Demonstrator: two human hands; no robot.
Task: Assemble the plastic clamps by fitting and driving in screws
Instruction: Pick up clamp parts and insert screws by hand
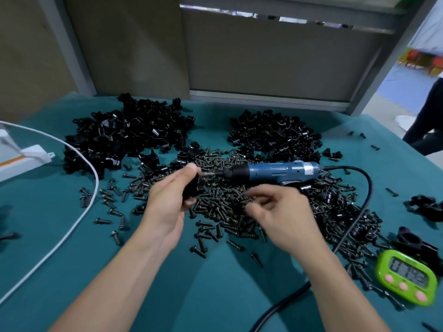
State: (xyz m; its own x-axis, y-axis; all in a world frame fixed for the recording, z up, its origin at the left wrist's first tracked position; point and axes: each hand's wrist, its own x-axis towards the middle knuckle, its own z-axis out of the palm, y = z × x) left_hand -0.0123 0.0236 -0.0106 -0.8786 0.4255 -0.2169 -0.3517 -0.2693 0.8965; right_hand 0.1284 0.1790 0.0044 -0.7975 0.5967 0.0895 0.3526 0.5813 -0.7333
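Observation:
My left hand (167, 200) grips a black plastic clamp (193, 188) just above a wide heap of dark screws (223, 207) on the green cloth. My right hand (280, 216) is over the same heap, its thumb and fingers pinching a screw (247, 198). A blue electric screwdriver (280, 172) lies on the screws behind both hands, bit pointing left toward the clamp. Two piles of black clamp halves sit farther back, one at the left (127, 133) and one at the right (273, 135).
The screwdriver's black cable (352, 224) loops right and down toward the near edge. A green timer (407, 277) and finished clamps (417, 243) lie at the right. A white cable (79, 212) and a white box (21, 159) are at the left. A person stands at far right.

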